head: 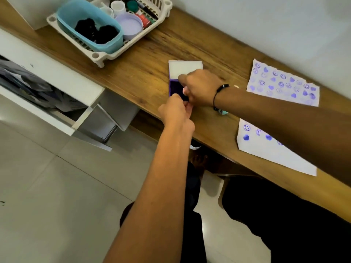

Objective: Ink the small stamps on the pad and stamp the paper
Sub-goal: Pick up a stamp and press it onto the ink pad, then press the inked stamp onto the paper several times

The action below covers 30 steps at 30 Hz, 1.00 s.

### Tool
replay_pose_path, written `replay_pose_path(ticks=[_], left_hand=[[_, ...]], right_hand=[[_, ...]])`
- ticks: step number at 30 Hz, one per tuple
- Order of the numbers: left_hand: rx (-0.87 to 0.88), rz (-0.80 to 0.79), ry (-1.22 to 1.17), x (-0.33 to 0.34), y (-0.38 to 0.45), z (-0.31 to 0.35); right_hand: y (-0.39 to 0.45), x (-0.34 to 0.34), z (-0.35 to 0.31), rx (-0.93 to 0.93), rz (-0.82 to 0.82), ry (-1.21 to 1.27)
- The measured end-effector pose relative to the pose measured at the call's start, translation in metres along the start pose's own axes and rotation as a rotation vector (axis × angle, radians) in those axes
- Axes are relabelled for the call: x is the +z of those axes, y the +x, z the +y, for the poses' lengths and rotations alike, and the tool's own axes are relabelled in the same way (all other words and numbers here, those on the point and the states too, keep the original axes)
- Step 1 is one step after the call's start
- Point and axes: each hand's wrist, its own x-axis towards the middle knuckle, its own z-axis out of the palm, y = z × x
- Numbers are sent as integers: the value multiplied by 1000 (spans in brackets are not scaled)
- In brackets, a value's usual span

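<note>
Fingers of the right hand curl down onto the ink pad near the table's front edge; whether they pinch a stamp, I cannot tell. Left hand fingers bunch beside it. Such small stamps probably handle light and rigid, best pinched by the sides.

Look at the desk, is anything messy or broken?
Yes. The far paper has a ragged, torn top edge. Left of the desk, a white drawer hangs open, stuffed with crumpled things. No ink looks spilled.
</note>
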Motion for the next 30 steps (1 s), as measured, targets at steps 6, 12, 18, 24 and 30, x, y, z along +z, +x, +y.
replay_pose_path(ticks=[6,12,18,24,30], left_hand=[[29,-13,77,-8,-16,-14],[140,-134,347,8,-37,-41],[-47,-369,701,32,-68,-95],[-40,-366,847,44,-68,-110],[13,-281,883,44,-55,-111]], right_hand=[[-13,-16,5,114,45,195],[-123,-8,29,359,405,417],[-211,27,56,590,366,511],[-222,59,61,603,369,520],[-207,67,63,530,376,471]])
